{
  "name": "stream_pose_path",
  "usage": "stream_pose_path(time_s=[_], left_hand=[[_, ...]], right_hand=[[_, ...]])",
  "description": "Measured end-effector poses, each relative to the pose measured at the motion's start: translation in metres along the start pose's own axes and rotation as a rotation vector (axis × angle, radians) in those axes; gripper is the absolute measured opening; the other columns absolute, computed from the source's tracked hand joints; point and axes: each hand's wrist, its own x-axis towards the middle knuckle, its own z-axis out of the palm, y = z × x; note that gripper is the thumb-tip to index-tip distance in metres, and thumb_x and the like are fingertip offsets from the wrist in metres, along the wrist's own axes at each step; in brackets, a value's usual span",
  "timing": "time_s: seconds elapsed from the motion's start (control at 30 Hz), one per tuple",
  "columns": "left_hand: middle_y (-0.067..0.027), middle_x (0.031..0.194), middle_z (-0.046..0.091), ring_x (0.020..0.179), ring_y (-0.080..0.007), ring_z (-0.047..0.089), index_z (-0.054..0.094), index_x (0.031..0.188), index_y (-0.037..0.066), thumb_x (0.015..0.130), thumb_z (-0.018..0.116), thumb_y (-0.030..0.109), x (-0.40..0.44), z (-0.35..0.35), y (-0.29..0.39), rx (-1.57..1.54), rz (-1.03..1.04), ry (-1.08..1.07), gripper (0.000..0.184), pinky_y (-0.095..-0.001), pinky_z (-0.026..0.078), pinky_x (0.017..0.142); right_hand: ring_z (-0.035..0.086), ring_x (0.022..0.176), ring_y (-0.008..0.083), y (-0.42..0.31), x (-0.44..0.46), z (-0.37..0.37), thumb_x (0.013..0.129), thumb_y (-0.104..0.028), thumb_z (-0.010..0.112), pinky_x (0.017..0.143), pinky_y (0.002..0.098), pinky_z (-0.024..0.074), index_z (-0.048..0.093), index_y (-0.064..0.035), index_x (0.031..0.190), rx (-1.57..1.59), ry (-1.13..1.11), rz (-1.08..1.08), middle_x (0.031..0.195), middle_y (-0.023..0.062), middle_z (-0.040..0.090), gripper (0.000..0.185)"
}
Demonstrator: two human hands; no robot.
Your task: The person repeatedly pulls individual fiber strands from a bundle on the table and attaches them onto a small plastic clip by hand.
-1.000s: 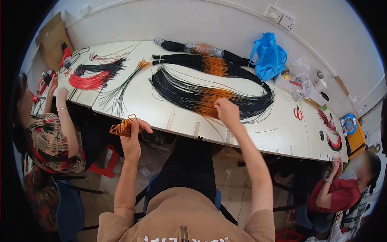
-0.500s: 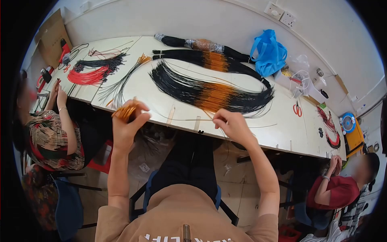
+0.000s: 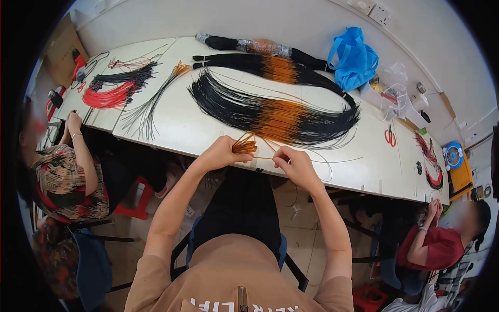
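Note:
My left hand, at the table's front edge, is closed on a small bundle of orange wire ends. Just to its right, my right hand pinches a single thin wire, whose orange stretch runs between the two hands. Beyond them lies a wide fanned bunch of black wires with an orange band across its middle. A few loose strands trail from that bunch to the right of my right hand.
Tied black-and-orange wires and a film-wrapped bundle lie behind. Red and black wires and grey wires with orange ends are left. Scissors and a blue bag are right. People sit on both sides.
My left hand has moved right with the orange bundle, close to my right hand. My right hand keeps its pinch, and the wire span between the hands is much shorter.

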Motion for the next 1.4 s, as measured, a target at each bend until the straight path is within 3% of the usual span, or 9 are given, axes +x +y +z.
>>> stream_pose_path(time_s=[0.23, 0.4, 0.53, 0.7, 0.87, 1.4], left_hand=[[-0.0030, 0.058, 0.060, 0.050, -0.0095, 0.046, 0.068, 0.076, -0.007, 0.080, 0.079, 0.017, -0.015, -0.002, -0.021, -0.204, -0.052, 0.071, 0.027, -0.0241, 0.041, 0.052], [-0.0045, 0.059, 0.060, 0.050, -0.0106, 0.044, 0.068, 0.077, -0.008, 0.080, 0.078, 0.017, -0.019, -0.003, -0.022, -0.161, -0.054, 0.083, 0.027, -0.0251, 0.040, 0.051], [-0.0068, 0.062, 0.061, 0.052, -0.0117, 0.045, 0.067, 0.077, -0.008, 0.081, 0.077, 0.015, -0.022, -0.005, 0.002, 0.048, -0.175, 0.121, 0.026, -0.0254, 0.041, 0.053], [-0.0080, 0.065, 0.061, 0.054, -0.0130, 0.045, 0.064, 0.077, -0.009, 0.081, 0.076, 0.014, -0.004, 0.015, -0.004, 0.174, 0.078, 0.028, 0.026, -0.0265, 0.041, 0.055], [-0.0076, 0.066, 0.060, 0.056, -0.0141, 0.045, 0.062, 0.078, -0.009, 0.081, 0.075, 0.013, -0.005, 0.021, -0.004, 0.103, 0.040, 0.106, 0.026, -0.0272, 0.042, 0.057], [-0.0065, 0.065, 0.057, 0.055, -0.0147, 0.042, 0.060, 0.077, -0.008, 0.081, 0.074, 0.010, -0.009, 0.017, -0.015, 0.045, 0.027, 0.100, 0.023, -0.0272, 0.041, 0.056]], right_hand=[[0.052, 0.058, 0.0129, 0.007, -0.002, 0.010, 0.085, -0.006, 0.060, 0.057, 0.0235, 0.0421, 0.065, -0.0017, 0.085, 0.049, 0.019, 0.032, 0.069, 0.0026, 0.066, 0.007], [0.055, 0.055, 0.0169, 0.012, -0.004, 0.017, 0.086, -0.009, 0.059, 0.057, 0.0263, 0.0437, 0.064, -0.0026, 0.084, 0.087, 0.042, 0.035, 0.070, 0.0019, 0.067, 0.009], [0.053, 0.058, 0.0126, 0.008, -0.006, 0.016, 0.086, -0.005, 0.059, 0.057, 0.0233, 0.0419, 0.065, -0.0005, 0.085, 0.072, 0.036, 0.016, 0.069, 0.0034, 0.065, 0.007], [0.054, 0.061, 0.0126, 0.007, -0.005, 0.017, 0.087, -0.005, 0.059, 0.059, 0.0231, 0.0425, 0.065, 0.0001, 0.086, 0.133, -0.003, 0.037, 0.073, 0.0042, 0.066, 0.008], [0.055, 0.066, 0.0131, 0.016, -0.011, 0.006, 0.087, -0.005, 0.061, 0.062, 0.0235, 0.0436, 0.065, 0.0010, 0.086, 0.076, 0.217, -0.056, 0.080, 0.0049, 0.067, 0.007], [0.056, 0.071, 0.0161, 0.044, -0.026, 0.007, 0.083, -0.001, 0.065, 0.069, 0.0254, 0.0470, 0.065, 0.0006, 0.087, 0.100, 0.188, 0.036, 0.085, 0.0057, 0.064, 0.004]])
